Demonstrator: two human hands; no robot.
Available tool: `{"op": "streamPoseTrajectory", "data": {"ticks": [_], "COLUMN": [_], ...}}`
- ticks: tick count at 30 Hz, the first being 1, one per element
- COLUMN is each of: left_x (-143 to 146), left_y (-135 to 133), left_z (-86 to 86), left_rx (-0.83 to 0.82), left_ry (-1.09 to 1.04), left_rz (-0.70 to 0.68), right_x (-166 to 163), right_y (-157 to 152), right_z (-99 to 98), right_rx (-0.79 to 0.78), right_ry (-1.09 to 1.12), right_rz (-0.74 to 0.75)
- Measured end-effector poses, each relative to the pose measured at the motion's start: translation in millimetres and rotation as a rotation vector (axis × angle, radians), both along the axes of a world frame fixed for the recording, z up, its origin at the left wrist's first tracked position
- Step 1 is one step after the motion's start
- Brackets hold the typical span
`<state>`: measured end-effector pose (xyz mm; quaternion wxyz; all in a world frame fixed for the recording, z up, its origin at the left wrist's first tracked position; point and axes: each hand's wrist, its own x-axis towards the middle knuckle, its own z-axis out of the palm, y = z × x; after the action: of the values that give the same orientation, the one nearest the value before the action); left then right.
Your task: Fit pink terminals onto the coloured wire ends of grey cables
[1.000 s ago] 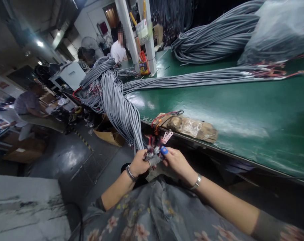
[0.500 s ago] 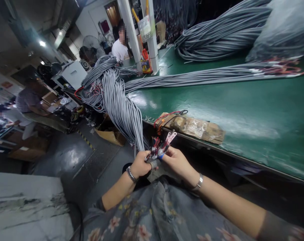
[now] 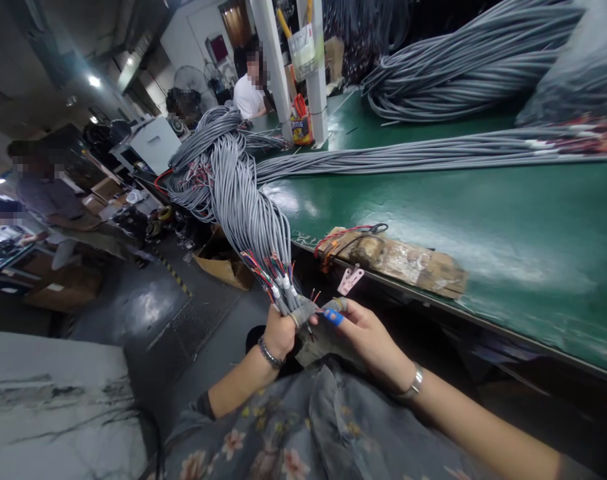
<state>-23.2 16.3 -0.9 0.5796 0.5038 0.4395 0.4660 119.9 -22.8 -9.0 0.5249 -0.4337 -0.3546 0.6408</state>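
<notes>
My left hand point(image 3: 279, 331) is closed around the lower ends of a thick bundle of grey cables point(image 3: 243, 200) that hangs off the green bench edge. Coloured wire tips point(image 3: 278, 280) stick out just above that grip. My right hand point(image 3: 364, 331) pinches at the cable ends beside the left hand; its fingertips wear grey and blue finger covers point(image 3: 332, 315). A small pink metal piece point(image 3: 350, 279) sits at the bench edge above my right hand.
The green bench point(image 3: 483, 220) carries long grey cable runs point(image 3: 433, 150) and a coiled heap point(image 3: 463, 60). A taped wooden block point(image 3: 398, 257) with red and black wires lies at its edge. Other people work at the back point(image 3: 248, 93) and left point(image 3: 43, 193). A cardboard box point(image 3: 221, 267) stands on the floor.
The cable ends have shifted up in my left hand, now showing bare coloured tips. The pink piece left my right hand's fingers and now sits at the bench edge.
</notes>
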Motion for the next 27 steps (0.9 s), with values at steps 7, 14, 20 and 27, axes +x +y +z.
{"op": "streamPoseTrajectory", "data": {"ticks": [7, 14, 20, 27], "left_x": [-4, -4, -3, -4], "left_y": [0, 1, -1, 1], "left_z": [-6.4, 2.5, 2.6, -12.6], "left_rx": [0.003, -0.069, -0.034, 0.006], "left_ry": [0.146, 0.177, 0.193, 0.208], "left_rz": [-0.131, -0.207, -0.198, -0.193], "right_x": [5, 2, -6, -10], "right_y": [8, 12, 10, 8], "right_z": [7.1, 3.1, 4.4, 6.4], "right_rx": [-0.019, -0.081, -0.151, -0.181], "right_ry": [0.026, 0.134, 0.142, 0.211], "right_rz": [0.039, 0.109, -0.006, -0.114]}}
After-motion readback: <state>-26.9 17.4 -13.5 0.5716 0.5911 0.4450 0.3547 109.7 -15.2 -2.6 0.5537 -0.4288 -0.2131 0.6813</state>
